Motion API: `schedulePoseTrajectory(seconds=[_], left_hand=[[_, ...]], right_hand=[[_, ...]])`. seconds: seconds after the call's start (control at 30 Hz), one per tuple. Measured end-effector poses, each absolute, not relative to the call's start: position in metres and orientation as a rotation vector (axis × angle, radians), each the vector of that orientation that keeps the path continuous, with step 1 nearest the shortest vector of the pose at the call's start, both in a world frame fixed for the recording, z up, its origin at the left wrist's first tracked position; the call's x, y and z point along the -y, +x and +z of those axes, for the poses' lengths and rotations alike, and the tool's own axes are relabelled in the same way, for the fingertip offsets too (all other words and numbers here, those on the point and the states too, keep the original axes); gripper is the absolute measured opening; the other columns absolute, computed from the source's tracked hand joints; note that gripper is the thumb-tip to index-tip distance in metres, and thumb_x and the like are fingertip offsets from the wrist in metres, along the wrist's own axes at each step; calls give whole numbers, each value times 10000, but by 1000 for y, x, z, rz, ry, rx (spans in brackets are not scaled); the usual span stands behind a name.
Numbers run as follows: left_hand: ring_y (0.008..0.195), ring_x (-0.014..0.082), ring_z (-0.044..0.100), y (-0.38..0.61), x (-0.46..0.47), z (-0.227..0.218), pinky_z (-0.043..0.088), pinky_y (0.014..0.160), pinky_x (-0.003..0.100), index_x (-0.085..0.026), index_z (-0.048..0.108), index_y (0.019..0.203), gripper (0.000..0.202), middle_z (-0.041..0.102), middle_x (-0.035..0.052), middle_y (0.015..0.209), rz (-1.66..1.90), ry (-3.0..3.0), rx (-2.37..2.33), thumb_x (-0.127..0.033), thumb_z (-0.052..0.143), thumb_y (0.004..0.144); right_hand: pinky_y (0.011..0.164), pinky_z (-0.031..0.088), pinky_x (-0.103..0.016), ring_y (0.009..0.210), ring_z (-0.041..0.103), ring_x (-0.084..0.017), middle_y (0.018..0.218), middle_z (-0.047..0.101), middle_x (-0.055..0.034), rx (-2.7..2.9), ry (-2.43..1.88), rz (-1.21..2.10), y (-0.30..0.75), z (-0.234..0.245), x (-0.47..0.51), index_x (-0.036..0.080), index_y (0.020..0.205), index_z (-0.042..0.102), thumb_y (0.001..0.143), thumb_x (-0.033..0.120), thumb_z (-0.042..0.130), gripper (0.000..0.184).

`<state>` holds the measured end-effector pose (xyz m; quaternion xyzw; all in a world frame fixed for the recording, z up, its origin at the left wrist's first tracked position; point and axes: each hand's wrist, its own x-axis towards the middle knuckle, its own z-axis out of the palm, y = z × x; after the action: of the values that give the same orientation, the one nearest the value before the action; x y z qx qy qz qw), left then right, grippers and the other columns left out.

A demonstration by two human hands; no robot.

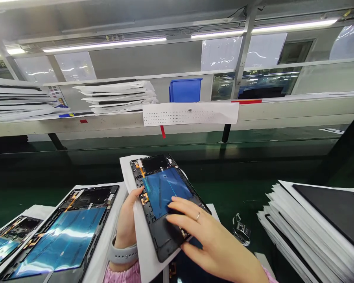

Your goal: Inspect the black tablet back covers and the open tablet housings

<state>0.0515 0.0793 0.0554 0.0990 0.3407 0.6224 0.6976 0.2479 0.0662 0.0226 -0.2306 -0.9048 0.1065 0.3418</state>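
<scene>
the left hand (126, 220) grasps the edge of an open tablet housing (165, 192) while the right hand (206, 236) lies spread on it; a slip of that single grip could drop it onto the table (242, 200).

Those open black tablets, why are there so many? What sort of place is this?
It looks like a factory line for tablets. The left hand holds an opened tablet, the right hand rests on it, another lies open nearby, and dark panels are stacked between white sheets.
</scene>
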Motion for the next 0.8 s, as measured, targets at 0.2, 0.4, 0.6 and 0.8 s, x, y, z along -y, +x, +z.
schedulePoseTrajectory(seconds=[0.2, 0.4, 0.6, 0.8], left_hand=[[646, 261, 749, 43, -75, 45, 629, 778, 401, -102, 768, 823, 276, 774, 76, 707, 1545, 344, -749, -145, 516, 927], [628, 207, 744, 44, -73, 44, 634, 729, 302, -119, 773, 791, 288, 779, 40, 716, 1649, 373, -762, -98, 519, 924], [799, 293, 763, 40, -73, 39, 616, 855, 426, -120, 777, 800, 269, 786, 65, 754, 1569, 398, -724, -139, 534, 915], [876, 329, 756, 36, -77, 35, 603, 885, 459, -140, 785, 879, 200, 791, 55, 776, 1470, 394, -642, -182, 590, 897]], right_hand=[[887, 499, -342, 1120, 542, -245, 1065, 562, -56, 2191, -635, 369, 253, 25, -65, 213, 922, 514, 766, -26, 665, 323], [934, 473, -376, 1084, 541, -243, 1036, 588, -48, 2185, -550, 359, 249, 26, -64, 208, 948, 537, 823, -4, 692, 291], [982, 450, -368, 1103, 548, -230, 1044, 609, -53, 2197, -535, 392, 248, 27, -63, 192, 958, 596, 816, -37, 658, 277], [1073, 430, -391, 1238, 545, -259, 1256, 605, -68, 2177, -536, 651, 264, 33, -63, 259, 1071, 697, 856, 151, 721, 241]])
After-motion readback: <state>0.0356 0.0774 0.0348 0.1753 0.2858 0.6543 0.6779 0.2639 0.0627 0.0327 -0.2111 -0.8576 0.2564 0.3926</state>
